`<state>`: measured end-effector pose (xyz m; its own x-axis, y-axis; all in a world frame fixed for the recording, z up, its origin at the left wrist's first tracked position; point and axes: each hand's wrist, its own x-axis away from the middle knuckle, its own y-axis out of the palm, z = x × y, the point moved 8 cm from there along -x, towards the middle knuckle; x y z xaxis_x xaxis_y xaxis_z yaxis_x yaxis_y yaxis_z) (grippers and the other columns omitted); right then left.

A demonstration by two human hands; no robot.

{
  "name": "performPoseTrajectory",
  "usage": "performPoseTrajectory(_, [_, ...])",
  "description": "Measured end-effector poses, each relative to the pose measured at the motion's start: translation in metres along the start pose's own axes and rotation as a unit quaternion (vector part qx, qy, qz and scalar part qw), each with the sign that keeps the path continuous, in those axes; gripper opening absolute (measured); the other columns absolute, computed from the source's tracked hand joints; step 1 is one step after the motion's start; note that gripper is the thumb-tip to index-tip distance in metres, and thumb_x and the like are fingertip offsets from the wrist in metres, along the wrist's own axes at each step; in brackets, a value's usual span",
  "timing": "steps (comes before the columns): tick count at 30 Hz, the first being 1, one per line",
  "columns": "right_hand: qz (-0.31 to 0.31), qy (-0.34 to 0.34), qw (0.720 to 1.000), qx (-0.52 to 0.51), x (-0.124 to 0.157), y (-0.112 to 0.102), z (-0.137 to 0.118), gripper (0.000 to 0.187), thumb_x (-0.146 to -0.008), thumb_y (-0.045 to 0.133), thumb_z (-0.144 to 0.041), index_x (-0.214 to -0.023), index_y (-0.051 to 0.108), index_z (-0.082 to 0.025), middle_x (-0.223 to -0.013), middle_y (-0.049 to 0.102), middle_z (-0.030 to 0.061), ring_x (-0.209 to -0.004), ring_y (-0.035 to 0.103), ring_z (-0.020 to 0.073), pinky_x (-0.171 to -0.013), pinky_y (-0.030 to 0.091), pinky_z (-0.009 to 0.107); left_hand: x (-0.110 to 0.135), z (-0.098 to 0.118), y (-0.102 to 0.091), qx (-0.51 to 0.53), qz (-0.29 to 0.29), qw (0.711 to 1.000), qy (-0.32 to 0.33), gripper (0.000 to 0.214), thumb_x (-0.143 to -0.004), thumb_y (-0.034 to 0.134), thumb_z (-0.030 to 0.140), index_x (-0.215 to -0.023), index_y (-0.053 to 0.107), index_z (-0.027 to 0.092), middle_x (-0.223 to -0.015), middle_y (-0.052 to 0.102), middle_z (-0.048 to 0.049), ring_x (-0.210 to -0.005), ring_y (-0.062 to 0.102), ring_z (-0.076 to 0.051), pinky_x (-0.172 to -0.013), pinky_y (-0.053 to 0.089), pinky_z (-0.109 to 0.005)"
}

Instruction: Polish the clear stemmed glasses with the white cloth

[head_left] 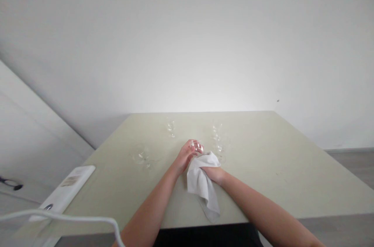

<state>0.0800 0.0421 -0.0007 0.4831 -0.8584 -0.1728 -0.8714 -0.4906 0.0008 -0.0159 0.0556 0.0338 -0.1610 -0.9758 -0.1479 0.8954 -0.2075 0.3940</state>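
Observation:
My left hand (186, 156) is closed around a small clear glass (197, 146), held just above the pale green table (263, 177). Pressed against that glass is a white cloth (203, 182), which my right hand (214, 173) grips; the cloth's loose end hangs toward the table's near edge. Both hands meet near the middle of the table.
Several other clear glasses stand on the table: one at the left (142, 156), one at the back (171, 127), two at the right (217, 131) (221, 150). A white flat box (66, 190) lies at the left edge. A white cable (73, 217) crosses the lower left. A plain wall is behind.

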Motion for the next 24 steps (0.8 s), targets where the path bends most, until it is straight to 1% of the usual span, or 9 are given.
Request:
performPoseTrajectory(4, [-0.004,0.047,0.998,-0.044,0.000,0.000,0.012,0.030,-0.078,0.067,-0.045,-0.096,0.067,-0.021,-0.106,0.070,0.0061,-0.097,0.065,0.0218,-0.102,0.045,0.042,0.000,-0.001,0.002,0.014,-0.006,1.000,-0.004,0.054,-0.072,0.076,0.051,-0.108,0.058,0.015,-0.099,0.069,-0.0092,-0.080,0.065,-0.017,-0.071,0.044,-0.027])
performPoseTrajectory(7, [-0.018,0.044,0.997,-0.054,0.000,0.001,0.016,0.029,-0.078,0.067,-0.046,-0.094,0.068,-0.022,-0.104,0.071,0.0054,-0.098,0.065,0.0214,-0.102,0.045,0.041,-0.001,0.000,0.002,0.010,-0.009,1.000,-0.001,0.054,-0.073,0.076,0.052,-0.107,0.059,0.015,-0.098,0.067,-0.0086,-0.080,0.063,-0.017,-0.070,0.043,-0.026])
performPoseTrajectory(11, [-0.012,0.051,0.997,-0.053,0.000,0.000,0.020,0.029,-0.080,0.066,-0.045,-0.096,0.068,-0.021,-0.106,0.070,0.0062,-0.100,0.064,0.0211,-0.103,0.044,0.041,-0.001,0.003,0.003,-0.001,-0.017,1.000,0.009,0.052,-0.071,0.077,0.052,-0.102,0.059,0.014,-0.093,0.065,-0.0060,-0.077,0.060,-0.015,-0.069,0.042,-0.025])
performPoseTrajectory(14, [-0.028,0.045,0.997,-0.050,0.001,0.003,0.015,0.028,-0.080,0.065,-0.044,-0.093,0.068,-0.019,-0.102,0.070,0.0058,-0.098,0.065,0.0211,-0.101,0.045,0.039,0.000,0.005,0.004,-0.001,-0.027,0.999,0.019,0.053,-0.070,0.078,0.053,-0.102,0.058,0.015,-0.091,0.063,-0.0046,-0.076,0.059,-0.014,-0.069,0.041,-0.025])
performPoseTrajectory(17, [-0.034,0.035,0.998,-0.043,0.004,0.003,0.006,0.024,-0.081,0.063,-0.042,-0.087,0.068,-0.020,-0.094,0.071,0.0041,-0.094,0.065,0.0206,-0.096,0.048,0.035,0.000,0.005,0.005,0.007,-0.036,0.999,0.026,0.055,-0.070,0.078,0.054,-0.103,0.058,0.015,-0.091,0.063,-0.0042,-0.076,0.058,-0.013,-0.070,0.041,-0.025])
performPoseTrajectory(21, [-0.030,0.022,0.999,-0.016,0.005,0.002,-0.003,0.019,-0.080,0.062,-0.038,-0.079,0.068,-0.021,-0.086,0.071,0.0025,-0.092,0.065,0.0200,-0.092,0.049,0.031,0.001,0.003,0.005,0.011,-0.047,0.999,0.017,0.056,-0.072,0.076,0.054,-0.107,0.059,0.014,-0.094,0.064,-0.0067,-0.079,0.060,-0.015,-0.072,0.042,-0.026])
performPoseTrajectory(24, [-0.028,0.013,0.999,-0.017,0.004,0.003,-0.008,0.018,-0.080,0.061,-0.038,-0.081,0.068,-0.021,-0.086,0.070,0.0021,-0.092,0.065,0.0193,-0.091,0.050,0.030,0.001,0.001,0.005,0.012,-0.043,0.999,0.008,0.055,-0.073,0.076,0.052,-0.109,0.059,0.014,-0.097,0.066,-0.0082,-0.081,0.061,-0.016,-0.072,0.043,-0.027])
